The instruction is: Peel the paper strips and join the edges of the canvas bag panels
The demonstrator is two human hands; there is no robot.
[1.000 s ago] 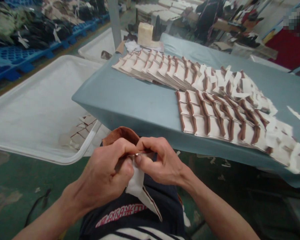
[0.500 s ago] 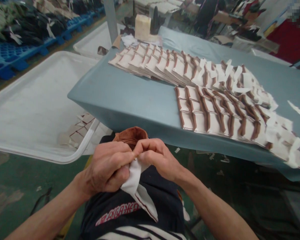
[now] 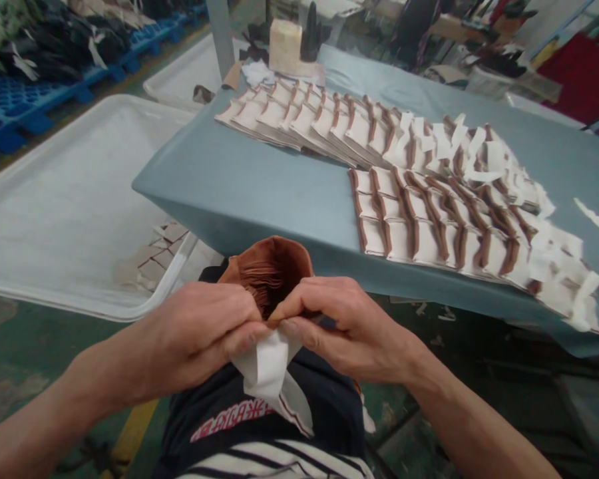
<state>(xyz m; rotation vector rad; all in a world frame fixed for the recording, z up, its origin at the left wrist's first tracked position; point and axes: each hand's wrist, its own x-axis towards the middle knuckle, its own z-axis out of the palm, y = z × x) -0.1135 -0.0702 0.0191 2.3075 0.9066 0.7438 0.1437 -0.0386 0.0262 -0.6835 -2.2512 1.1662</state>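
Just above my lap, both hands pinch a brown and white fabric piece (image 3: 277, 256) along one edge. Its brown side is gathered into pleats and bulges open beyond my fingers. A white strip (image 3: 272, 366) hangs below toward my body, and a pale corner with a dark edge line trails lower. My left hand (image 3: 199, 332) grips the edge from the left, thumb on top. Close beside it, my right hand (image 3: 337, 326) holds the same edge, thumb and forefinger pressed together. The fingers hide part of the seam between them.
Rows of overlapping white fabric pieces with brown edges (image 3: 429, 223) lie on the blue-covered table (image 3: 219, 179). Loose white strips sit on their right ends. A white bin (image 3: 80, 166) with similar pieces stands left; blue pallets (image 3: 30, 100) hold dark bundles behind it.
The brown gathered part has opened wider and risen. Both hands have spread slightly and turned, now pinching level side by side, with the white strip facing me more squarely.
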